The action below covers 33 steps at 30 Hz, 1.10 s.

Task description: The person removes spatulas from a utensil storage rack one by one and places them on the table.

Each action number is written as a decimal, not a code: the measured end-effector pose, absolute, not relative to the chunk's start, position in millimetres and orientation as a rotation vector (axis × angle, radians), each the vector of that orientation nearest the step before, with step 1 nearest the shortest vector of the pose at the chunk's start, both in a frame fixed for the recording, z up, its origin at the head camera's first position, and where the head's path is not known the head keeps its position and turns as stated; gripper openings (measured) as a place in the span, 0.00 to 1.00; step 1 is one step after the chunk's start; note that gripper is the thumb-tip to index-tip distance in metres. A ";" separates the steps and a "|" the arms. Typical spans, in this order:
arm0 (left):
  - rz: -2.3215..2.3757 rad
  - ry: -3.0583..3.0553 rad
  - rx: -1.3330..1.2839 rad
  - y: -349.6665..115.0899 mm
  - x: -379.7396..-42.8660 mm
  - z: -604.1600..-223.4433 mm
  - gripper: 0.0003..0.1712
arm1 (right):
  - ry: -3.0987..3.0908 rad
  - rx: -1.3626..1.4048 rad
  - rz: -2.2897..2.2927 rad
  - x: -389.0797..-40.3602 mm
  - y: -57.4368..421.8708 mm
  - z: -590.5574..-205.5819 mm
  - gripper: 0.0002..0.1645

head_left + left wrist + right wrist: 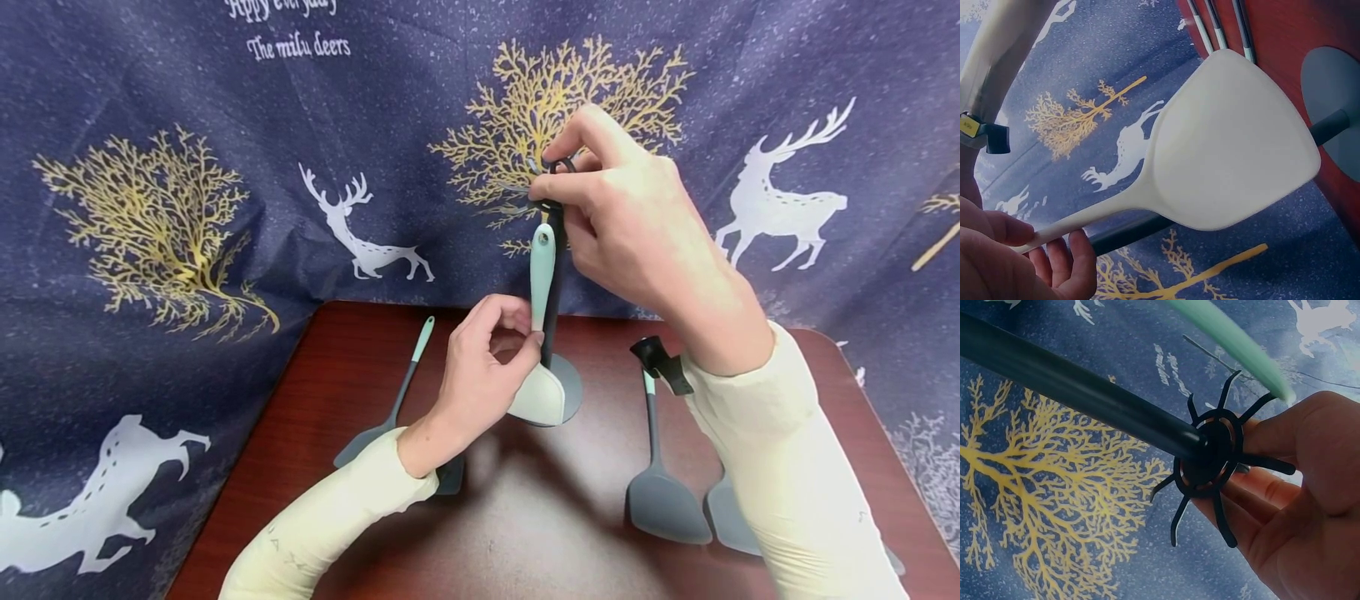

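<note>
My left hand (487, 367) pinches a spatula (543, 267) between thumb and fingers, around the lower part of its handle. It has a mint handle with a hole at its upper end and a broad white head (1229, 144) that points down. Right behind it rises a utensil stand with a black pole (1079, 394), a round grey base (573, 387) and a ring of curved hooks (1217, 419) on top. With curled fingers, my right hand (637, 208) grips the stand at this hook ring. The spatula's handle end (1282, 390) is near one hook.
On the brown table (480, 542) lies a grey turner (378, 425) at left, with another dark utensil head (450, 477) partly under my left arm. Another grey turner (663, 504) and a partly covered utensil (731, 512) lie at right. A patterned blue cloth (390, 108) hangs behind.
</note>
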<state>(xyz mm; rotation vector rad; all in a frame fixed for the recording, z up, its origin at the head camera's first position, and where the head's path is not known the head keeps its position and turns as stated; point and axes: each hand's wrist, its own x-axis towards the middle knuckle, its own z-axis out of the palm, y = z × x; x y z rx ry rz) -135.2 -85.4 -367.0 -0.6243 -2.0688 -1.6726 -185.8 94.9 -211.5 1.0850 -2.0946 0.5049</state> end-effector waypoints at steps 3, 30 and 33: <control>-1.672 -2.068 -0.630 -86.0 -133.0 -366.5 0.14 | -2.093 1.085 0.504 -185.8 94.8 -211.3 0.24; -1.640 -2.087 -0.606 -114.0 -109.0 -356.3 0.16 | -2.080 1.096 0.510 -186.4 94.8 -211.6 0.27; -1.630 -2.070 -0.607 -117.1 -107.1 -354.3 0.15 | -2.077 1.098 0.505 -186.5 94.9 -211.4 0.27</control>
